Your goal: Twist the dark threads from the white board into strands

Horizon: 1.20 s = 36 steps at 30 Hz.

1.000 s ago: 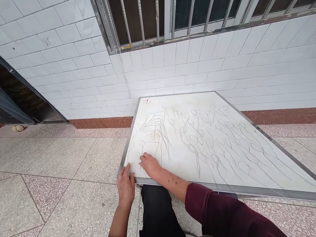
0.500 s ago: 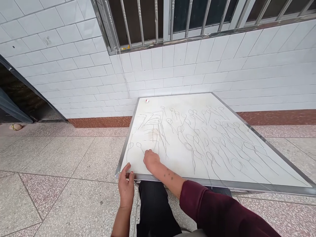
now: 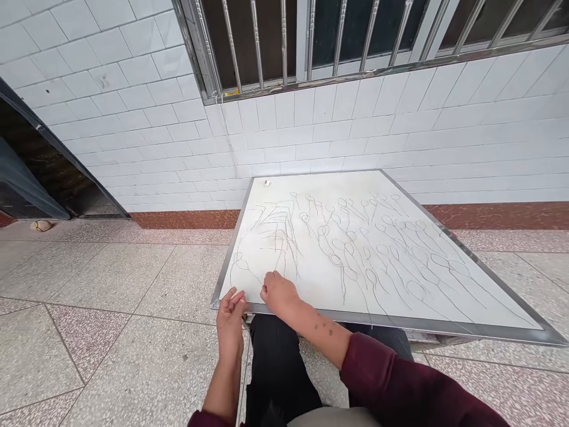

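Many thin, dark, wire-like strands with looped ends lie over a white board (image 3: 306,296) with a grey metal frame. My right hand (image 3: 281,295) is closed near the board's front edge, its fingertips on the tail of one looped strand (image 3: 252,271). That strand's loop overlaps another loop close to the left edge. My left hand (image 3: 230,320) is at the front left corner, thumb and fingers pinched together. Whatever is between them is too small to make out. Straight strands (image 3: 276,220) lie bunched beyond my right hand, while looped ones (image 3: 349,249) spread across the middle and right.
A small white and red object (image 3: 267,184) sits at the board's far left corner. Behind stands a white tiled wall (image 3: 284,136) with a barred window (image 3: 342,35). My legs (image 3: 278,367) are under the front edge, above a speckled tile floor (image 3: 146,350).
The loop of the strand at my right hand has shifted left and now overlaps its neighbour. My left thumb and fingers have come together. The camera view has shifted slightly.
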Motion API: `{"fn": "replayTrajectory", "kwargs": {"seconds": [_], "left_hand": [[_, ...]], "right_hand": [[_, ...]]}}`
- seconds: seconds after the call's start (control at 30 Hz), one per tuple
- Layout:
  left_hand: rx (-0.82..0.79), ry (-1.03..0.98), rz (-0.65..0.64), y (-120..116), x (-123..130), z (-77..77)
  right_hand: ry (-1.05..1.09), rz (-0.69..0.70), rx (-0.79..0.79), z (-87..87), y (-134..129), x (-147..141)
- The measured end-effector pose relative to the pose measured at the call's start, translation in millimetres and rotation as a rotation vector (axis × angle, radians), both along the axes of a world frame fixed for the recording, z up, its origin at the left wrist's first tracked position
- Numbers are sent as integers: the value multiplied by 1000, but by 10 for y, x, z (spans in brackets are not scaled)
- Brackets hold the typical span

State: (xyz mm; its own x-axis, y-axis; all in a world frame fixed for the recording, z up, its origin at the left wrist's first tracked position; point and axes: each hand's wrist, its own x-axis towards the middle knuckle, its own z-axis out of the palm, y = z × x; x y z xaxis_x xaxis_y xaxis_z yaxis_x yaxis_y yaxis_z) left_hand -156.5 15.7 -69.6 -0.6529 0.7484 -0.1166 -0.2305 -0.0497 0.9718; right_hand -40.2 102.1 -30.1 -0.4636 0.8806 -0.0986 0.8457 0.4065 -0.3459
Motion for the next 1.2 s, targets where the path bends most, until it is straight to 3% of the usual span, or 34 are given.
{"fn": "replayTrajectory", "kwargs": {"seconds": [0.13,0.27,0.4,0.53,0.7,0.87,1.2], "left_hand": [[73,-126,-16,-80,184,334],[140,-180,-20,-242,416,640],[167,-194,-7,-393,578,857],[143,-199,-86,-495,730,1021],[124,-148,-142,-578,900,1111],[89,-43,-169,-625,952,1105],[8,153,-296,-663,1085,1090]], "right_hand": [[64,66,84,200,-423,313],[95,112,208,274,-717,548],[174,134,297,324,-878,756],[455,167,230,461,-931,938],[758,246,-5,536,-938,1070],[904,231,-215,528,-985,1193],[979,255,-168,582,-1063,1310]]}}
